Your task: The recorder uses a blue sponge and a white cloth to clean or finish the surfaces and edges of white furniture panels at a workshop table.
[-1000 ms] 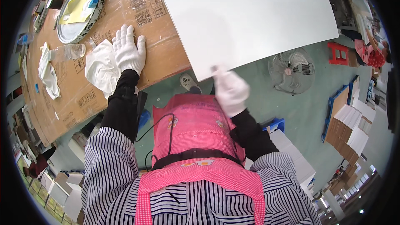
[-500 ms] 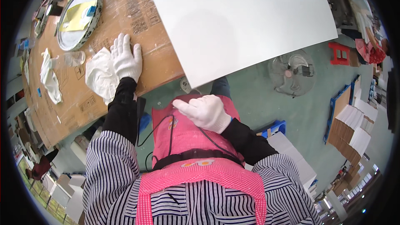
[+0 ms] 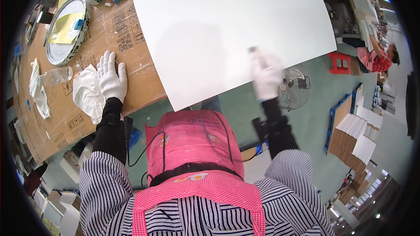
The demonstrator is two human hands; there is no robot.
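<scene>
Left hand [image 3: 111,78] flat on cardboard table [image 3: 140,67], right hand [image 3: 266,76] (blurred) w/ tool at white board [image 3: 227,30]

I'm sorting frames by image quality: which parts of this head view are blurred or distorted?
Head view: the right hand is motion-blurred over the white board; the left hand, flat on the cardboard-covered table, is sharp; fisheye bends the board's edges; black vignette rings the picture.

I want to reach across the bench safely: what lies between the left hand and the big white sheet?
In the head view, only bare brown cardboard table top with printed marks separates the left hand from the white sheet. A white cloth lies on the hand's other side.
</scene>
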